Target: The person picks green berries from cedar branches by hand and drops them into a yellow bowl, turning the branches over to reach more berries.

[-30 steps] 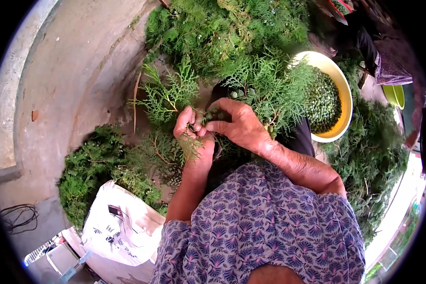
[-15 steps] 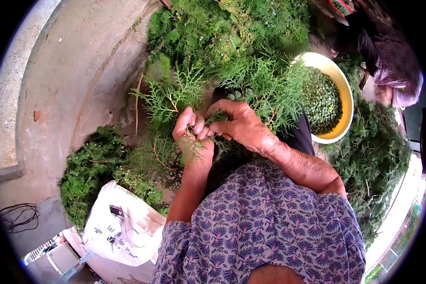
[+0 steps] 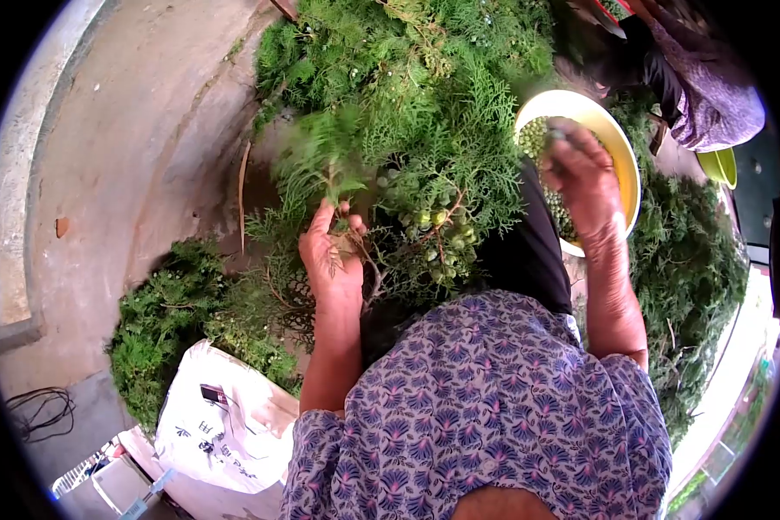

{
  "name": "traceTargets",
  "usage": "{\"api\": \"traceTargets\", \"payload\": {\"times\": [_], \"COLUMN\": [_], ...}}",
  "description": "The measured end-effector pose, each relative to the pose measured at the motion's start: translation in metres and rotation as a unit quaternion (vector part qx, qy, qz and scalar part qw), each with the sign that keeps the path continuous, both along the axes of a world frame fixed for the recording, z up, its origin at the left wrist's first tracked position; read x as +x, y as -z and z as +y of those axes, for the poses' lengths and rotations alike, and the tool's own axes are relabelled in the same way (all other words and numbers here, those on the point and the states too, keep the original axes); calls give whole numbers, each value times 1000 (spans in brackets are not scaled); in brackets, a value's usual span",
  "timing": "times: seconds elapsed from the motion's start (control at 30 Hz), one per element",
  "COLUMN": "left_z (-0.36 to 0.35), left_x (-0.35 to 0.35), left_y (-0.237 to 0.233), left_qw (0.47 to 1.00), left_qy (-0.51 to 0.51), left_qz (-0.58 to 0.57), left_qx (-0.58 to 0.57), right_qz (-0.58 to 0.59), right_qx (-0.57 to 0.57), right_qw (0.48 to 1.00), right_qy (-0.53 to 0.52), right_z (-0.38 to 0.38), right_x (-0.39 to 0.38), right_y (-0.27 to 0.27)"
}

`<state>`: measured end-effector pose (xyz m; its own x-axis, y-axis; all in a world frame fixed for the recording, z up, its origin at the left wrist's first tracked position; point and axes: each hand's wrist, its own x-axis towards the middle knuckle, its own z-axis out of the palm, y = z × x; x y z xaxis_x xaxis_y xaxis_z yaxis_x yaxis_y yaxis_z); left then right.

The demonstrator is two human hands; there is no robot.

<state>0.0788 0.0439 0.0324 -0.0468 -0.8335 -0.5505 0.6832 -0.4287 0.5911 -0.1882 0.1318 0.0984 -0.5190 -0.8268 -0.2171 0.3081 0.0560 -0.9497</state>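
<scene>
My left hand [image 3: 331,253] holds a green cypress sprig [image 3: 329,160] by its stem, the tip blurred above my fingers. A branch with clusters of green cones [image 3: 438,234] lies on my lap just right of that hand. My right hand [image 3: 581,173] hovers over the yellow bowl [image 3: 626,160], which is filled with small green cones [image 3: 536,139]. Its fingers are curled downward, and whether they hold any cones is hidden.
A big heap of cypress branches [image 3: 407,61] lies ahead, with more foliage at the right [image 3: 693,277] and lower left [image 3: 169,312]. A white printed sack [image 3: 225,425] sits at lower left. Another person's purple sleeve [image 3: 711,95] is at the top right.
My right hand left the sprig and swung right over the yellow bowl. My left hand stayed put, still gripping the sprig, which now points upward.
</scene>
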Motion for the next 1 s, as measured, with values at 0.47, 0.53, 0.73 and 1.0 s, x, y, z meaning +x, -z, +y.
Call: {"api": "traceTargets", "payload": {"times": [0.47, 0.53, 0.73, 1.0], "left_z": [40, 44, 34, 32], "left_x": [-18, -28, -30, -37], "left_y": [-24, -22, -18, -17], "left_qw": [695, 717, 675, 724], "left_qy": [140, 176, 275, 254], "left_qz": [-535, -506, -507, -454], "left_qx": [-460, -447, -460, -454], "right_qz": [432, 395, 247, 392], "right_qx": [181, 104, -10, -108], "right_qw": [862, 906, 954, 892], "right_qy": [193, 114, -171, -197], "right_z": [70, 49, 14, -9], "right_x": [-149, -96, 42, 82], "right_y": [91, 68, 23, 41]}}
